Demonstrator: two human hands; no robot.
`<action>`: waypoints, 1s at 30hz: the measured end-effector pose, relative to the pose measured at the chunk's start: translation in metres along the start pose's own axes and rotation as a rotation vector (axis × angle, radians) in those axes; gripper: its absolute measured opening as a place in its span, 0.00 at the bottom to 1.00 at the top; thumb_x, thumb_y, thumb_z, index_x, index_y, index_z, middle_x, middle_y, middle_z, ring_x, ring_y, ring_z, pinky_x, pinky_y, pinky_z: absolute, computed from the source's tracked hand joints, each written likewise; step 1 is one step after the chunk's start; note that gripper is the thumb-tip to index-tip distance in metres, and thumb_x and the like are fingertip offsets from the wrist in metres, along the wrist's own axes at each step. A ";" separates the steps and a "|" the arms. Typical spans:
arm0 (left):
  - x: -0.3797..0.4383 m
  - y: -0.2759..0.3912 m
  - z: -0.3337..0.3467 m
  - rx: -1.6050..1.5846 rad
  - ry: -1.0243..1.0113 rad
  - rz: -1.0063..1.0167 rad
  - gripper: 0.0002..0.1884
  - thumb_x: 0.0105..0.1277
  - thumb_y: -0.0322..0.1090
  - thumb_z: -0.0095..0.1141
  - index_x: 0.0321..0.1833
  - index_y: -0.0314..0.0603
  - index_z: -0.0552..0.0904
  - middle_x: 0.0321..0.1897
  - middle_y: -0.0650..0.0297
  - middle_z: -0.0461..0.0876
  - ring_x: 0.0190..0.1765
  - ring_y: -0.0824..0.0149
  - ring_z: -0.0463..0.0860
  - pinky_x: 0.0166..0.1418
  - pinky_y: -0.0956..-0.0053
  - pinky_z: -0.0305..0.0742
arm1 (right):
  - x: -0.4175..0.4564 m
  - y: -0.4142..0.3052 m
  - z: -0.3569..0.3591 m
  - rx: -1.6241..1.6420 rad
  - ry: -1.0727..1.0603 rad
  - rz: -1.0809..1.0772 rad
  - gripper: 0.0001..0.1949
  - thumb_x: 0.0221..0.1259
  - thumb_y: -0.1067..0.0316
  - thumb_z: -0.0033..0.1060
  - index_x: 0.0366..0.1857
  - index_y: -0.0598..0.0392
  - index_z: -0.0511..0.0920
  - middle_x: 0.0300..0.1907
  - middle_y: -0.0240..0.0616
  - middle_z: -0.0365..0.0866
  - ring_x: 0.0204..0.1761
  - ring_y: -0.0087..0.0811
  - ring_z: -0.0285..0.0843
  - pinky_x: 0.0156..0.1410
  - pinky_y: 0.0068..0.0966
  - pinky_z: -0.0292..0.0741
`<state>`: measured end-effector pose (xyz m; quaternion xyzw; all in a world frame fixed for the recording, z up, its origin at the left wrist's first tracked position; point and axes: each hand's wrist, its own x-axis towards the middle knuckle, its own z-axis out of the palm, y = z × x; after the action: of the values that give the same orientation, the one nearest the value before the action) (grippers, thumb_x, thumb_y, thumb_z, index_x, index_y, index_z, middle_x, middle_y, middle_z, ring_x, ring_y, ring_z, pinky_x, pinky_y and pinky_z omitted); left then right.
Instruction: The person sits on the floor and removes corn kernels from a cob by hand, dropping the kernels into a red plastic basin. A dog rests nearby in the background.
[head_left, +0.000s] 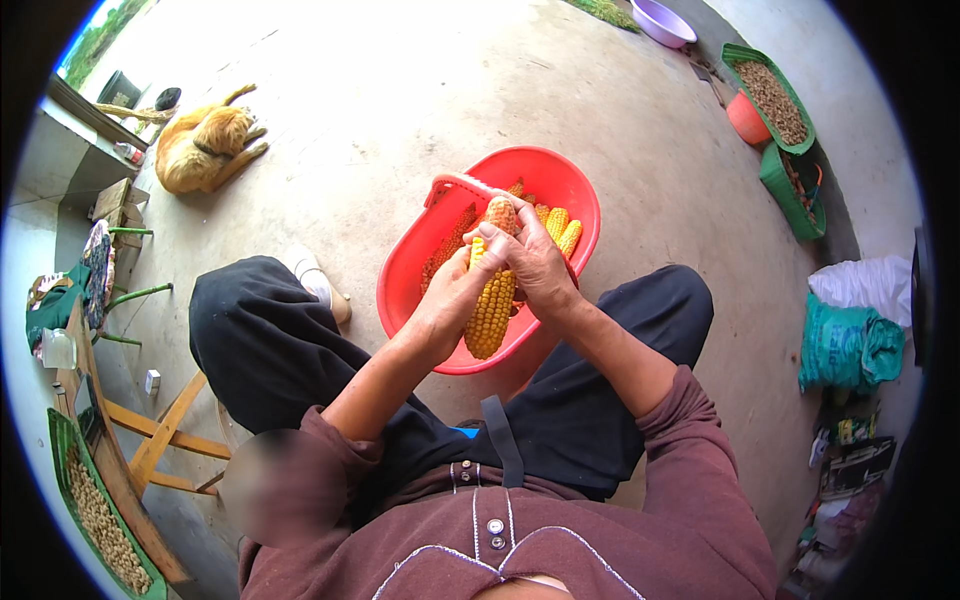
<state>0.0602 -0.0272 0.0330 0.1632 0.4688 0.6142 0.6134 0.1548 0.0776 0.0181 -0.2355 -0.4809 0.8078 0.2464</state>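
Note:
A yellow corn cob (491, 319) is gripped in my left hand (456, 291), its lower end pointing back towards me. My right hand (541, 264) is closed around a second cob, partly stripped and reddish (500, 213), pressed against the first one. Both hands meet above a red plastic basket (577, 180), which stands on the floor between my knees. Inside it lie several yellow cobs (556, 223) at the right and darker orange cobs (448, 251) at the left. The raised handle (457, 180) of the basket is beside my fingers. My fingers partly hide where the two cobs touch.
A tan dog (202, 146) lies curled on the concrete floor at the upper left. Green containers, one with a dried crop (772, 97), line the right wall above stuffed sacks (847, 341). At the left are a wooden table (127, 495) and a green-legged stool (139, 294).

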 end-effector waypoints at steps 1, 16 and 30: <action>0.000 -0.002 0.000 0.041 -0.026 0.027 0.26 0.80 0.51 0.51 0.67 0.36 0.71 0.50 0.57 0.83 0.47 0.64 0.88 0.49 0.68 0.87 | 0.001 0.001 -0.002 0.014 0.021 0.000 0.25 0.75 0.63 0.63 0.68 0.56 0.65 0.47 0.33 0.79 0.48 0.19 0.81 0.53 0.19 0.81; -0.002 0.015 -0.007 -0.028 0.106 -0.098 0.28 0.80 0.60 0.44 0.63 0.40 0.75 0.41 0.57 0.83 0.34 0.66 0.87 0.36 0.69 0.87 | -0.006 -0.004 -0.001 -0.085 -0.204 -0.031 0.44 0.70 0.61 0.69 0.80 0.57 0.45 0.64 0.48 0.73 0.66 0.33 0.75 0.69 0.30 0.75; 0.000 0.001 -0.006 -0.031 0.038 -0.056 0.22 0.81 0.51 0.47 0.59 0.37 0.76 0.43 0.57 0.84 0.37 0.65 0.88 0.39 0.72 0.86 | -0.003 -0.002 -0.006 -0.020 -0.082 0.019 0.34 0.76 0.50 0.59 0.74 0.56 0.56 0.59 0.43 0.77 0.61 0.31 0.79 0.67 0.28 0.78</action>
<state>0.0552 -0.0293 0.0306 0.1288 0.4754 0.6070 0.6236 0.1613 0.0805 0.0174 -0.2093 -0.4965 0.8142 0.2164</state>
